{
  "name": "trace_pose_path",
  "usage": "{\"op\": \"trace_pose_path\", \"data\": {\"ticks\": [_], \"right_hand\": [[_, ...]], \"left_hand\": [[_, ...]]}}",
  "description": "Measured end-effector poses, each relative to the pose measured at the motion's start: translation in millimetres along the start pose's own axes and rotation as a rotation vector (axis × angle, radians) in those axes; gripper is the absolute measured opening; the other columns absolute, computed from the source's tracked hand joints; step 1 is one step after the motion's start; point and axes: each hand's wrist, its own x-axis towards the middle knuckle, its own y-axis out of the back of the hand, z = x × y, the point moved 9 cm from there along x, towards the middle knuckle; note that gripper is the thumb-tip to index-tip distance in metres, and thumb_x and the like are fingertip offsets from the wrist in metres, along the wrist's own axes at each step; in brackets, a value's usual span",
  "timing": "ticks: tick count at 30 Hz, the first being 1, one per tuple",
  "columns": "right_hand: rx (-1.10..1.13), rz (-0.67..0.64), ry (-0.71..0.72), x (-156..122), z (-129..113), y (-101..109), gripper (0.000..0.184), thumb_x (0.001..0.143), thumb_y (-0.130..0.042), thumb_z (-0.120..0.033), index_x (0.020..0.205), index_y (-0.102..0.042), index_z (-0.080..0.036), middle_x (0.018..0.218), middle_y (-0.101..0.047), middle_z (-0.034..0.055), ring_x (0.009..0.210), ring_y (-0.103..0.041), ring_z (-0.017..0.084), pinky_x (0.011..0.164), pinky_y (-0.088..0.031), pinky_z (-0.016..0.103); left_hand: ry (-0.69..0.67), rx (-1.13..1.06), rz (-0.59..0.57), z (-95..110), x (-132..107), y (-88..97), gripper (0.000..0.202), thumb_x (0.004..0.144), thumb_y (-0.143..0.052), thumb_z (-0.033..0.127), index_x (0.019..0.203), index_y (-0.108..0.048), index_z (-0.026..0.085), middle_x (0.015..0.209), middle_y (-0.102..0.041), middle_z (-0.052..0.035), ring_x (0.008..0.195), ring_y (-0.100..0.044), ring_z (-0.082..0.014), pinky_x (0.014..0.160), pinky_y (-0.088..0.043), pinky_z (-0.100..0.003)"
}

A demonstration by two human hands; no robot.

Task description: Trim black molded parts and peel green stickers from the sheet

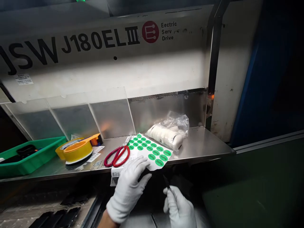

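Both my hands wear white gloves. My left hand (129,186) rests with fingers spread on the near edge of a white sheet of round green RoHS stickers (148,150) that lies on the steel shelf (204,144). My right hand (179,207) is below the shelf edge, fingers pinched on a thin dark tool (166,182) whose tip points up toward the sheet. Red-handled scissors (117,155) lie just left of the stickers.
A clear bag of white gloves (169,133) sits behind the stickers. Left are a yellow tape dispenser (77,150) and a green tray (28,156). Clear dividers stand behind. The machine panel reads JSW J180EL III. Dark parts lie below at the left.
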Motion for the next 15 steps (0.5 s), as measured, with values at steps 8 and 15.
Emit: {"op": "trace_pose_path", "data": {"ticks": [8,15], "right_hand": [[-0.015,0.131,0.144,32,-3,-34,0.027,0.098,-0.038,-0.036,0.094,-0.061,-0.022,0.054,-0.062,-0.0018,0.045,-0.061,0.015,0.051,-0.048,0.025],[0.013,0.095,0.102,34,5,-34,0.024,0.098,-0.040,-0.030,0.093,-0.061,-0.022,0.056,-0.063,-0.0036,0.049,-0.062,0.013,0.056,-0.048,0.022]], "left_hand": [[-0.165,-0.051,-0.029,-7,7,-22.4,0.025,0.085,-0.056,0.006,0.105,-0.061,0.020,0.102,-0.072,-0.0091,0.097,-0.067,-0.0222,0.083,-0.059,-0.041],[-0.177,-0.038,-0.041,-3,7,-30.2,0.027,0.084,-0.054,0.003,0.107,-0.058,0.015,0.102,-0.069,-0.0114,0.095,-0.065,-0.0218,0.080,-0.056,-0.039]]}}
